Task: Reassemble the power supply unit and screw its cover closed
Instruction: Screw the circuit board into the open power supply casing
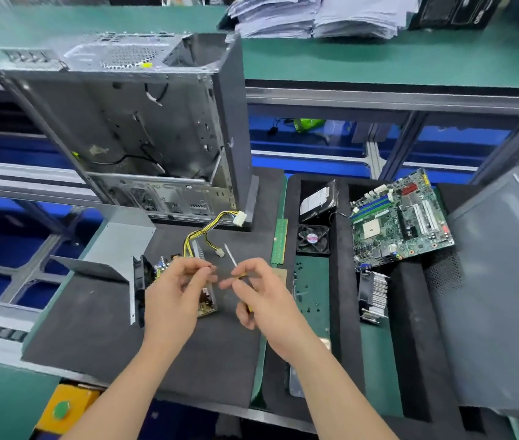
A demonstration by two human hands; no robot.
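Right hand (pixel 263 293) grips a yellow-handled screwdriver (pixel 230 255), shaft pointing to 11 o'clock. Left hand (pixel 172 293) pinches its fingertips; on what, nobody can tell. Beneath it lies the open power supply unit (pixel 207 302), cables (pixel 201 233) trailing toward 1 o'clock, cover (pixel 118 246) at 10 o'clock.

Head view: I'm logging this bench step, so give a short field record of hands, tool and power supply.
left hand: fingertips pinched together over the power supply; contents too small to tell
right hand: grips the screwdriver
power supply: open, circuit board exposed, on the black mat
cover: off, lying left of the unit
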